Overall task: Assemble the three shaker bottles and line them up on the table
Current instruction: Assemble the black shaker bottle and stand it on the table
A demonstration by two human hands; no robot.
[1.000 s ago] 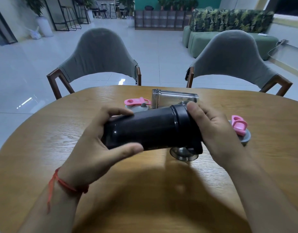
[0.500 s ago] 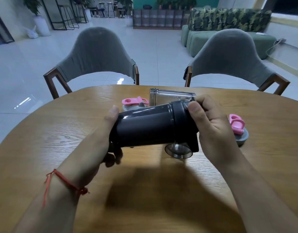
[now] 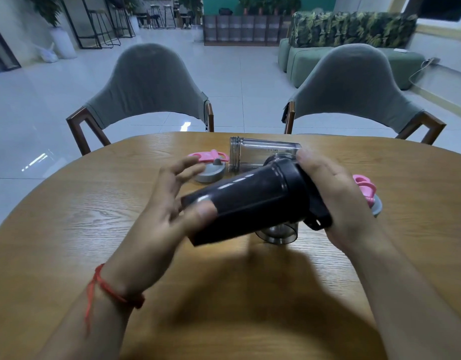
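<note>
Head view: left hand has opened off black bottle; right hand still grips its lid end.

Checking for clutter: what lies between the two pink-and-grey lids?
In the head view, the clear bottle lying on its side and the held black bottle.

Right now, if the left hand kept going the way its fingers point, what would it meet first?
Probably the nearer pink-and-grey lid on the table: the left hand has its fingers spread toward it, just past the black bottle. Depth is unclear.
</note>
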